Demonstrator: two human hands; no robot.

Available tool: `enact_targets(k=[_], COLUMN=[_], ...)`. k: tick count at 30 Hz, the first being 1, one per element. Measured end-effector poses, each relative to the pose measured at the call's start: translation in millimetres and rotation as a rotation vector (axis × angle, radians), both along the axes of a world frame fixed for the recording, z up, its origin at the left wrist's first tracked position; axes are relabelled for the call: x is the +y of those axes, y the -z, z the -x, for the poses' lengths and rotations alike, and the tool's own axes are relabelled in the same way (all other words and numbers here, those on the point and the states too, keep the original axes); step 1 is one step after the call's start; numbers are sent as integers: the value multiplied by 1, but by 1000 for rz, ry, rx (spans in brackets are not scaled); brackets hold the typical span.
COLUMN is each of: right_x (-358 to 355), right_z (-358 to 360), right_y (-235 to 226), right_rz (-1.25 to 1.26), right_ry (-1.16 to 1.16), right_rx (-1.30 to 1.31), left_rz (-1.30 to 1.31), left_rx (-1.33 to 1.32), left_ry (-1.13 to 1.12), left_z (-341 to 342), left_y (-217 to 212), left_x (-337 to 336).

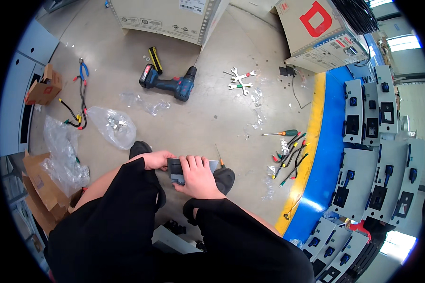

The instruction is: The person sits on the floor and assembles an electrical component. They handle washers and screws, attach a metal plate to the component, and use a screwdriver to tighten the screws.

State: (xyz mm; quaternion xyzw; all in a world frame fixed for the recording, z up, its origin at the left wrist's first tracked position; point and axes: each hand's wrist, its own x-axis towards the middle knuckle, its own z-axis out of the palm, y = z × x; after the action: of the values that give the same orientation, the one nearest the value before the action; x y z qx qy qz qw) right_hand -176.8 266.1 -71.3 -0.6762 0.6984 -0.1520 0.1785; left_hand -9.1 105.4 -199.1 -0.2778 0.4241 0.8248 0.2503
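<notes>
Between my knees, above the floor, is a small grey box-shaped part with a dark face and a lighter plate at its right end. My right hand wraps over it, fingers across the top and thumb at its lower side, covering much of it. At the part's left edge, my left hand has its fingers closed against it; the fingertips are partly hidden. Near my right shoe lies a thin screwdriver with an orange handle.
Ahead lie a cordless drill, a yellow-black tool and several wrenches. On the left are a bag of small metal parts, blue pliers and open cardboard. Cables and a green-handled screwdriver lie right, before grey panels.
</notes>
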Motion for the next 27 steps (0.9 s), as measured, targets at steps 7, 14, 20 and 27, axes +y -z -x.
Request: enact_targets(k=[7, 14, 20, 27], right_x=[0, -3, -5, -3], right_z=[-1, -1, -7, -11], right_y=[1, -1, -3, 0], right_rz=[-43, -56, -82, -51], right_ry=[-4, 5, 15, -3], right_rx=[-8, -29, 2, 38], left_rz=[-2, -47, -386, -428], left_rx=[-53, -31, 19, 270], left_ry=[-95, -197, -792, -745], left_z=[-10, -12, -13, -23], left_y=[14, 21, 3, -44], left_x=[9, 13, -9, -33])
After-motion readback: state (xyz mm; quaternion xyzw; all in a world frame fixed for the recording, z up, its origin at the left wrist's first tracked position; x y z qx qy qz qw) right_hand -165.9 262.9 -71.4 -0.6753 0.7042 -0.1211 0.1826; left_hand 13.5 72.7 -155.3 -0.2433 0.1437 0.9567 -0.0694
